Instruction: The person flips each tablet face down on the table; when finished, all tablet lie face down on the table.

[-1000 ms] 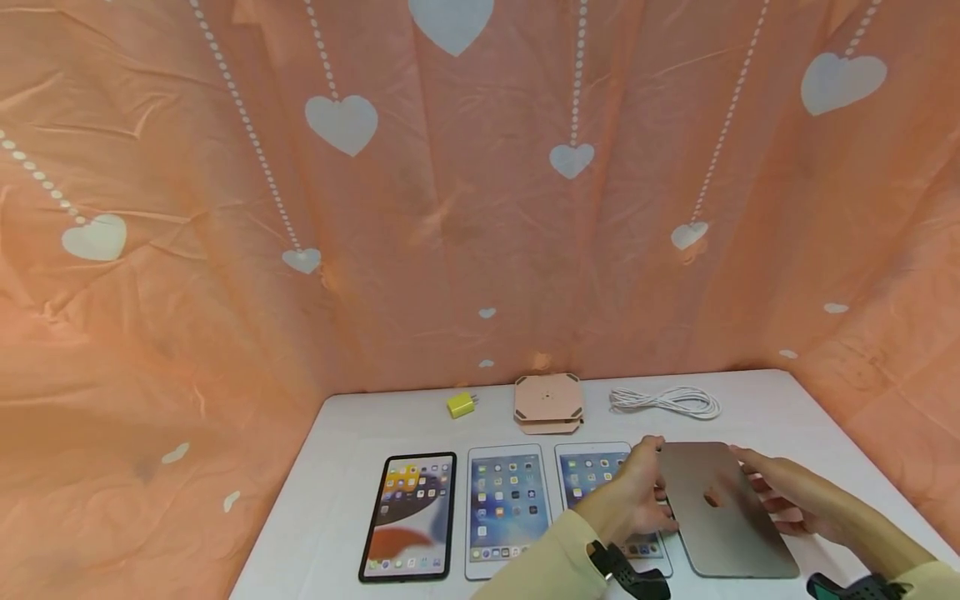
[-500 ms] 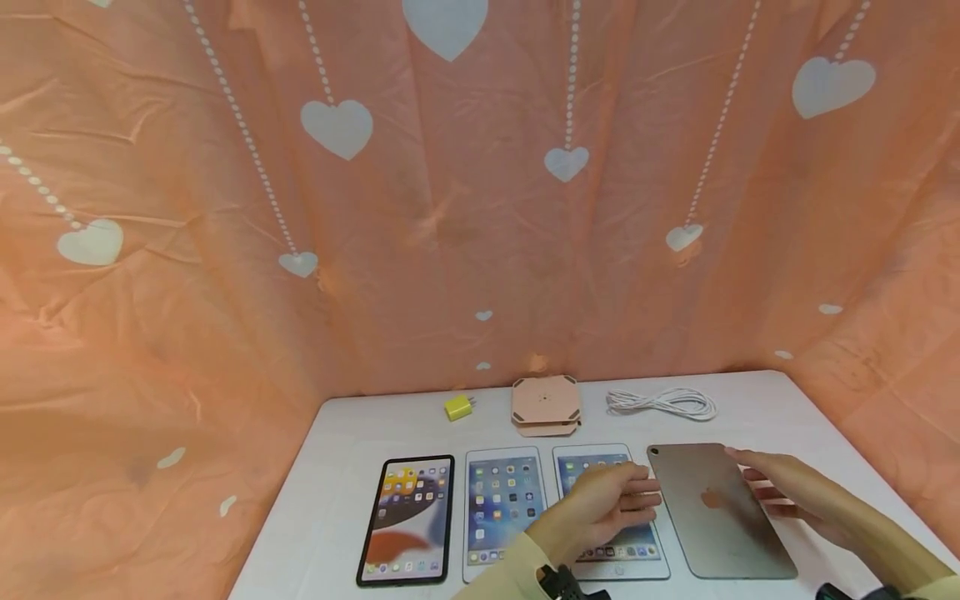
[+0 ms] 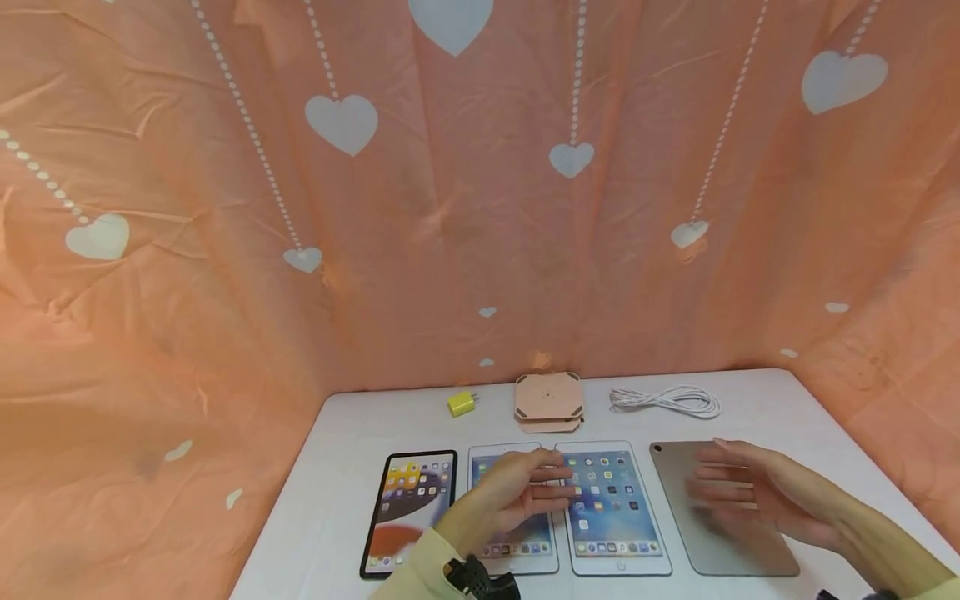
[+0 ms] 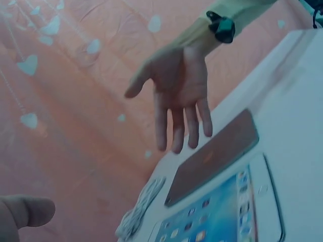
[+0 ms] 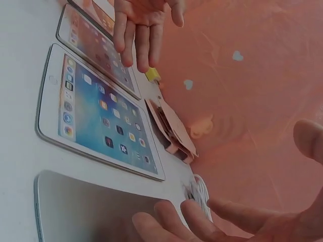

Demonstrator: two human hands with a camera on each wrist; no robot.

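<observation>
A grey tablet (image 3: 723, 546) lies face down at the right end of a row, its back with a camera corner upward. My right hand (image 3: 772, 496) hovers over its right half, fingers straight and slightly blurred. To its left lies a white-rimmed tablet (image 3: 618, 517) with its screen lit. My left hand (image 3: 517, 496) is over the white tablet (image 3: 525, 550) further left and hides part of that screen. Its fingers are extended and hold nothing; in the right wrist view the left palm (image 5: 144, 15) shows bare. A black-rimmed tablet (image 3: 420, 492) ends the row, its lower part behind the left sleeve.
Behind the row stand a yellow charger plug (image 3: 461, 404), a pink folded stand (image 3: 549, 400) and a coiled white cable (image 3: 667, 402). The white table (image 3: 337, 467) backs onto an orange curtain (image 3: 450, 233) printed with hearts.
My left hand has released the grey tablet's left edge and moved left over the white tablets. My right hand has shifted from the grey tablet's right edge to above its back.
</observation>
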